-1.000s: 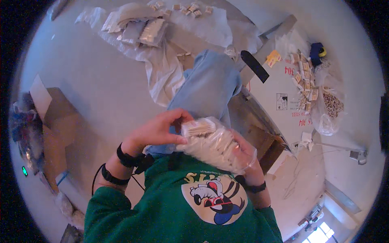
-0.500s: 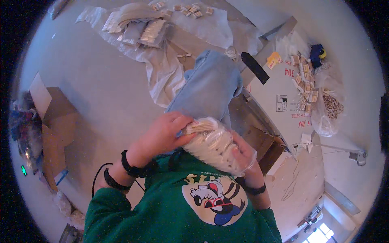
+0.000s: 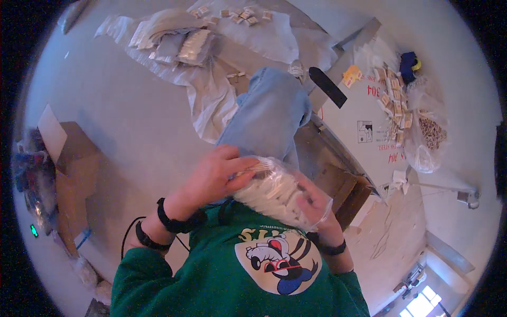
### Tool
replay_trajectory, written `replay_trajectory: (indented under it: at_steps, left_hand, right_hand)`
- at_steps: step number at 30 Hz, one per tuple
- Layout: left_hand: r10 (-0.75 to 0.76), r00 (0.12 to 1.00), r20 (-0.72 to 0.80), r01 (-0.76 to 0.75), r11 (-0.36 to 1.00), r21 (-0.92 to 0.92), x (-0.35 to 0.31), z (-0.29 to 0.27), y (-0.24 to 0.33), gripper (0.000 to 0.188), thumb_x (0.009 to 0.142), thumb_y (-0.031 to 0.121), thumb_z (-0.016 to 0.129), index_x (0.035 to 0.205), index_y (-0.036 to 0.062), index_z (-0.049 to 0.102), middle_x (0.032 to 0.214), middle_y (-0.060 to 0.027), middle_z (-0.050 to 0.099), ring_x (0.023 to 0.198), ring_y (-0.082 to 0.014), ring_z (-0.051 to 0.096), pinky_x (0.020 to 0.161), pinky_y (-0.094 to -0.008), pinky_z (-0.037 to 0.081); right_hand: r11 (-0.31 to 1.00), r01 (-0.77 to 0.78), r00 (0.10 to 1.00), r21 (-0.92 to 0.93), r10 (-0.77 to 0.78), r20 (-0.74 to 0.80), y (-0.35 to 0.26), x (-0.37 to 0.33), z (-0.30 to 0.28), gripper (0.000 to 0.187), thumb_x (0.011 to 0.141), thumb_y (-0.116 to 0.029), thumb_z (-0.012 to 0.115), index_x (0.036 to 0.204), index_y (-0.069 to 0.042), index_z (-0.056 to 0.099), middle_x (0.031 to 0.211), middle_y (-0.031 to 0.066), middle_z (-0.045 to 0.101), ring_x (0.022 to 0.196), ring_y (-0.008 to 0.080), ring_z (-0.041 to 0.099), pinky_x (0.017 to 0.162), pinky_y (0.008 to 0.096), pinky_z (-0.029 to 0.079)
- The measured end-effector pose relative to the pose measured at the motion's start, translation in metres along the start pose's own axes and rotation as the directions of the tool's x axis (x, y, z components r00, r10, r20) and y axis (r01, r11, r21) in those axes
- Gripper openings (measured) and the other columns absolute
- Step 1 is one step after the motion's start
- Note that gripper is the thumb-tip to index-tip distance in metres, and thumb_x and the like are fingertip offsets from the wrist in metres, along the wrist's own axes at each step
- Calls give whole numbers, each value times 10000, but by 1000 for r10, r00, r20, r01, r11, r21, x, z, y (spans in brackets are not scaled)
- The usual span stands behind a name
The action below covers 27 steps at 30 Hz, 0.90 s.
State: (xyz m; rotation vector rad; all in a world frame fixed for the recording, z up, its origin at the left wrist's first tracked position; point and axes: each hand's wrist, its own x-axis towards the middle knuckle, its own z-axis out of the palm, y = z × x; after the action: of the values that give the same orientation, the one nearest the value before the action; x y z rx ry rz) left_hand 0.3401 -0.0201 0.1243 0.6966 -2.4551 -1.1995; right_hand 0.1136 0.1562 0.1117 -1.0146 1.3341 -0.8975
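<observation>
A clear plastic bag (image 3: 277, 196) full of white-ended packs, which look like cotton swabs, lies across my lap. My left hand (image 3: 219, 170) is closed at its upper left end, with the fingers pressing a small pack of cotton swabs (image 3: 248, 171) whose pale sticks show through clear film. Plastic covers part of that pack, so I cannot tell how far inside the bag it sits. From the right, my right hand (image 3: 313, 202) grips the bag's other end, its fingers bent over the film.
On the right, a white printed board (image 3: 364, 108) bears several small packs (image 3: 393, 100) and a clear bag of loose sticks (image 3: 433, 132). Open cardboard boxes stand at left (image 3: 79, 174) and lower right (image 3: 348, 193). Filled bags (image 3: 195, 46) lie on white sheeting ahead.
My left hand has shifted slightly, and the small pack's sticks now show less, with more clear film over them. The right hand keeps its hold on the bag.
</observation>
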Motion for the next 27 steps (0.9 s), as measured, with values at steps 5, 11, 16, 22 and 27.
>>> replay_trajectory:
  at_steps: [5,11,16,22,27]
  left_hand:
    - [-15,993,118,-2,990,144,6,-10,12,217,779,168,623,988,113,651,730,-97,557,683,-282,532,612,-379,449]
    - [-69,983,173,14,954,300,29,-7,35,255,757,162,649,995,79,609,850,-115,571,767,-283,552,647,-374,477]
    - [-279,960,-14,214,765,-607,2,4,-1,353,768,79,680,1085,37,529,972,-72,536,982,-200,539,795,-315,467]
    - [-303,921,244,376,526,-763,-13,-7,-22,366,798,74,677,1137,30,547,1012,-41,555,888,-113,541,778,-260,464]
    - [-382,883,272,465,631,-621,-9,1,-15,406,769,108,714,1135,36,555,893,-17,580,789,-107,546,728,-257,468]
  right_hand:
    - [996,27,999,-83,-24,37,-10,4,-1,598,898,-291,517,1357,44,329,1311,134,458,1199,207,439,1013,319,324]
    - [990,40,997,-135,-49,-59,-2,-3,2,659,890,-356,518,1360,59,316,1329,149,440,1220,208,422,1010,318,327]
    - [1000,-11,999,3,11,-39,2,-8,1,586,879,-197,540,1379,0,304,1403,166,365,1301,270,342,1070,364,259]
    - [999,-41,999,-21,40,-33,0,-5,0,577,883,-180,533,1380,2,303,1409,157,362,1307,254,336,1072,345,253]
    - [996,-2,1000,-90,1,-5,-1,-2,-3,598,879,-232,543,1376,4,307,1410,164,360,1311,269,331,1076,353,244]
